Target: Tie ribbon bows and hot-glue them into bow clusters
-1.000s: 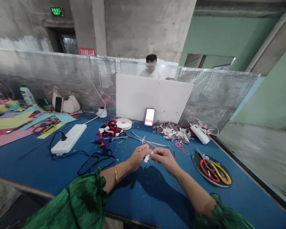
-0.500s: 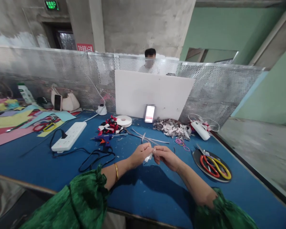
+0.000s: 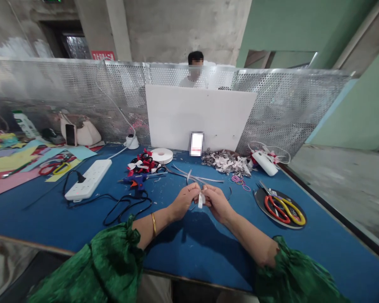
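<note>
My left hand (image 3: 187, 199) and my right hand (image 3: 217, 203) meet above the middle of the blue table, fingertips pinched together. Between them is a short piece of white ribbon (image 3: 201, 201), one end hanging down below the fingers. Both hands are closed on it; the part inside the fingers is hidden. Just beyond the hands lie several loose grey-white ribbon strips (image 3: 205, 179). To the left of them rests a blue glue gun (image 3: 137, 181) with its black cord. A roll of white ribbon (image 3: 161, 155) lies farther back.
Red, black and white bows (image 3: 142, 163) lie beside the roll. A heap of grey-white bows (image 3: 230, 163) and pink hair ties (image 3: 238, 180) lie right of centre. Red-and-yellow-handled scissors (image 3: 279, 208) rest on a round dark plate (image 3: 262, 198). A power strip (image 3: 89, 180) lies at left; a phone (image 3: 196, 144) stands behind.
Both hands have turned slightly, the right more upright, and the white ribbon now hangs straight down between them instead of slanting left. The whole view has shifted a little.
</note>
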The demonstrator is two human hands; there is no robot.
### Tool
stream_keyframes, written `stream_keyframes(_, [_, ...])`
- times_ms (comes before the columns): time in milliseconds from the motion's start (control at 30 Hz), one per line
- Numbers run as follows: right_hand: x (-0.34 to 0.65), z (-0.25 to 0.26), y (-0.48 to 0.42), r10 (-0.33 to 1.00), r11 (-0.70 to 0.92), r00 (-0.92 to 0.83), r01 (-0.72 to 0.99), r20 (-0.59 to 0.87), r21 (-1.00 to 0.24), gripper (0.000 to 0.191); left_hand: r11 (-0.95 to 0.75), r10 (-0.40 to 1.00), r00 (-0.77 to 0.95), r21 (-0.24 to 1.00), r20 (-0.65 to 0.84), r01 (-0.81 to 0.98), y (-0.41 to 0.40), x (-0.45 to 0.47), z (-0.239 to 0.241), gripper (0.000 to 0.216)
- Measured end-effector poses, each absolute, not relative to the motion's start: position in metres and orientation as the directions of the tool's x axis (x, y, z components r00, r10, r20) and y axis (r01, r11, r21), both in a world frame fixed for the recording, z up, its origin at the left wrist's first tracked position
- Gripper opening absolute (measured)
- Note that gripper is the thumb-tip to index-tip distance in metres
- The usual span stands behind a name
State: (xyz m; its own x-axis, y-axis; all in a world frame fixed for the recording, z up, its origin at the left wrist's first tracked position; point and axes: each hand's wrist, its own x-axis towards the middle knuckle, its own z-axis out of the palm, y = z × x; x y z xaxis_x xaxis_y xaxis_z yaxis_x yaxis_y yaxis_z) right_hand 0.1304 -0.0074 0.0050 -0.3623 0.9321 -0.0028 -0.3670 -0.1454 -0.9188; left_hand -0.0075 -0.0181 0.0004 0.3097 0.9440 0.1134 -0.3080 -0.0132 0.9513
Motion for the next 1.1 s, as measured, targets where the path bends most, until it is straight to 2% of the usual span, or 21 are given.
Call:
stream_keyframes(100, [0.125,0.004,-0.010,0.940,-0.202,-0.337,-0.460,-0.040,-0.864,0.036,-0.026,0.941,0.310,0.942,0.136,-0.334,-0.017,-0.008,-0.002,0.027])
stream_keyframes(233, [0.126,0.003,-0.010,0.924,-0.255,-0.380,-0.536,-0.040,-0.805,0.038,0.095,0.937,0.345,0.904,0.060,-0.418,-0.013,-0.009,0.001,0.024])
stream_keyframes(500, [0.133,0.005,-0.010,0.930,-0.163,-0.367,-0.356,-0.023,-0.920,0.048,0.197,0.937,0.350,0.850,-0.017,-0.488,-0.017,-0.004,0.001,0.032])
stream_keyframes(700, [0.130,0.002,-0.010,0.946,-0.143,-0.324,-0.408,-0.003,-0.902,0.046,0.235,0.930,0.364,0.836,-0.045,-0.497,-0.017,-0.004,0.003,0.033])
stream_keyframes(900, [0.139,0.008,-0.005,0.904,-0.203,-0.427,-0.416,-0.007,-0.887,0.040,0.085,0.941,0.335,0.917,0.055,-0.389,-0.011,-0.009,0.003,0.035])
stream_keyframes(1100, [0.145,0.012,-0.004,0.889,-0.167,-0.457,-0.259,-0.032,-0.951,0.038,0.125,0.924,0.381,0.954,-0.012,-0.274,-0.012,-0.011,0.001,0.035])
